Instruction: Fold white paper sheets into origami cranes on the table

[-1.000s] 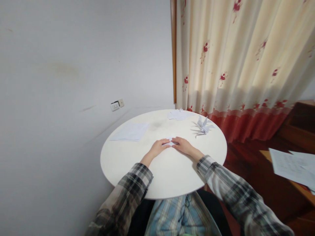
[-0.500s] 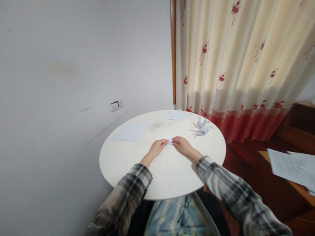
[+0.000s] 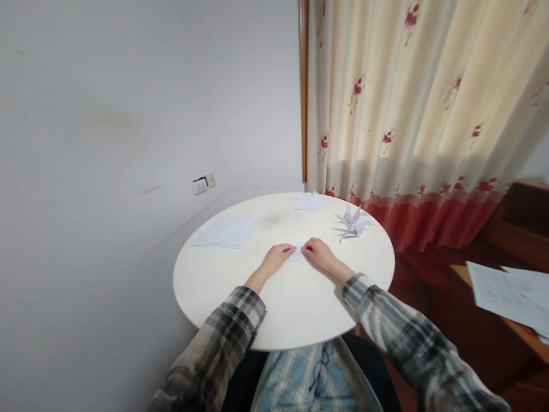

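My left hand [image 3: 277, 257] and my right hand [image 3: 318, 253] meet at the middle of a round white table [image 3: 240, 297]. Both pinch a small folded piece of white paper [image 3: 298, 249] that lies on the tabletop between the fingertips. Most of that paper is hidden under my fingers. A finished white paper crane [image 3: 354, 221] stands on the table beyond my right hand, apart from it.
A stack of flat white sheets [image 3: 226, 230] lies at the table's left back. Crumpled white paper [image 3: 309, 201] sits at the far edge. A flowered curtain [image 3: 420, 114] hangs behind. A wooden desk with printed sheets [image 3: 508, 294] is at the right. A wall socket [image 3: 203, 183] is at left.
My fingers have drawn slightly closer together on the small paper. The hands stay in nearly the same spot on the table.
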### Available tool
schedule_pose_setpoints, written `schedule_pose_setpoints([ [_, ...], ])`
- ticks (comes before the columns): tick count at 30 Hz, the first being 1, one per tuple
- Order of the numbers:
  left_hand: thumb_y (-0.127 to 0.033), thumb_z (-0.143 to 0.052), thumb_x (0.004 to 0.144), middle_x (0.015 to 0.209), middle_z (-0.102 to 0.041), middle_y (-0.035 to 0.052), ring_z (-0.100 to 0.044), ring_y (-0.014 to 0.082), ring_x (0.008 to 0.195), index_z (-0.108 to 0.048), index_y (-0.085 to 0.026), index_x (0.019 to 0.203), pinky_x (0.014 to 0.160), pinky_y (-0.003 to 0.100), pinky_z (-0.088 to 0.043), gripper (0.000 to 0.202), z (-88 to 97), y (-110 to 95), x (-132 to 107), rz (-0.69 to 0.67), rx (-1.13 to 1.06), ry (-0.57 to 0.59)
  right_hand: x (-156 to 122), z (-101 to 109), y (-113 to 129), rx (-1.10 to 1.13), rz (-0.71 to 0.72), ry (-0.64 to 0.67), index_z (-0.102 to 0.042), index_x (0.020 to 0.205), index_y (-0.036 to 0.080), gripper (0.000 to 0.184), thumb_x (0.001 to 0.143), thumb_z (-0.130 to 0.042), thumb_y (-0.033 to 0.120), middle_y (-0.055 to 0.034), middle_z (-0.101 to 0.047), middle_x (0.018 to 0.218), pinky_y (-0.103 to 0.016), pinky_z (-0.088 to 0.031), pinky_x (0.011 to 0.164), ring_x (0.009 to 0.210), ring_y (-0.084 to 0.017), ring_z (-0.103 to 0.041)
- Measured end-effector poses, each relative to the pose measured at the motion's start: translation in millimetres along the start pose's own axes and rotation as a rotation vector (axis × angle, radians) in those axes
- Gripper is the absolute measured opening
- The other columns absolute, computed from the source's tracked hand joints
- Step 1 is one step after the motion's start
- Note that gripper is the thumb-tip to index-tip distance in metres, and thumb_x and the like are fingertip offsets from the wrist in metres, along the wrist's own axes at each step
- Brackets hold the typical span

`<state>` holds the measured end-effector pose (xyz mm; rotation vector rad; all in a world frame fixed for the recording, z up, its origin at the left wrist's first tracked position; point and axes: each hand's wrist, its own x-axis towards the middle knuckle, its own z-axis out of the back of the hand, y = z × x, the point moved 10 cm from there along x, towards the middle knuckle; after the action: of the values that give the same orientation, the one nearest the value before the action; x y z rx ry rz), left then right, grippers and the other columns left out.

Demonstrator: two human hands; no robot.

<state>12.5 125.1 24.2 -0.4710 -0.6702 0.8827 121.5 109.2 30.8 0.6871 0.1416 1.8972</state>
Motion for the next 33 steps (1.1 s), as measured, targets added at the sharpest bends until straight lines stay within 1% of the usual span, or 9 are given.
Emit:
schedule_pose_setpoints([
  [7, -0.025, -0.05, 0.079, 0.092, -0.068, 0.0052, -0.061, 0.0163, 0.087, -0.064, -0.016, 0.089, 0.083, 0.027, -0.045, 0.02, 1.4, -3.1, -0.9, -0.053, 0.027, -0.026, -0.5, 1.0, 1.4, -0.014, -0.013, 0.0, -0.064, 0.078, 0.013, 0.014, 0.081, -0.053, 0.021, -0.0064, -0.061, 0.081, -0.023, -0.034, 0.072, 0.079, -0.013, -0.051],
  [14, -0.019, -0.051, 0.078, 0.097, -0.067, 0.0054, -0.06, 0.016, 0.09, -0.064, -0.016, 0.091, 0.086, 0.028, -0.044, 0.019, 0.5, -4.1, -0.8, -0.067, 0.013, -0.017, -0.7, 2.5, 1.7, -0.029, -0.016, -0.023, -0.063, 0.076, 0.013, 0.014, 0.08, -0.052, 0.021, -0.0057, -0.06, 0.078, -0.022, -0.034, 0.071, 0.075, -0.013, -0.051],
  [18, -0.019, -0.052, 0.077, 0.098, -0.067, 0.0059, -0.06, 0.0165, 0.091, -0.065, -0.016, 0.092, 0.087, 0.028, -0.044, 0.02, -0.3, -5.6, -1.3, -0.082, 0.034, -0.013, -0.7, 3.0, 1.4, -0.028, -0.023, -0.022, -0.062, 0.076, 0.013, 0.013, 0.079, -0.052, 0.02, -0.0056, -0.06, 0.079, -0.022, -0.034, 0.07, 0.075, -0.013, -0.05],
  [23, -0.019, -0.052, 0.078, 0.104, -0.065, 0.0055, -0.058, 0.0172, 0.097, -0.065, -0.018, 0.097, 0.091, 0.03, -0.042, 0.023, -0.6, -6.3, -1.3, -0.083, 0.075, -0.011, -0.3, 3.5, 1.7, -0.031, -0.021, -0.019, -0.063, 0.076, 0.013, 0.012, 0.078, -0.052, 0.019, -0.0054, -0.06, 0.077, -0.022, -0.034, 0.069, 0.074, -0.013, -0.05],
  [29, -0.02, -0.051, 0.08, 0.102, -0.066, 0.0047, -0.059, 0.0164, 0.095, -0.066, -0.018, 0.095, 0.09, 0.03, -0.043, 0.022, -3.5, -8.9, 0.0, -0.153, 0.11, 0.006, -0.3, 3.0, 0.9, -0.018, -0.005, -0.034, -0.062, 0.076, 0.013, 0.011, 0.078, -0.053, 0.019, -0.0053, -0.06, 0.077, -0.022, -0.035, 0.07, 0.074, -0.013, -0.05],
  [33, -0.02, -0.051, 0.079, 0.103, -0.066, 0.0054, -0.059, 0.017, 0.096, -0.066, -0.018, 0.096, 0.09, 0.031, -0.043, 0.022, -3.8, -7.2, 0.5, -0.143, 0.108, 0.0, -0.5, 2.8, 0.9, -0.013, -0.003, -0.031, -0.062, 0.076, 0.013, 0.01, 0.077, -0.054, 0.018, -0.0049, -0.059, 0.077, -0.022, -0.035, 0.07, 0.074, -0.012, -0.05],
])
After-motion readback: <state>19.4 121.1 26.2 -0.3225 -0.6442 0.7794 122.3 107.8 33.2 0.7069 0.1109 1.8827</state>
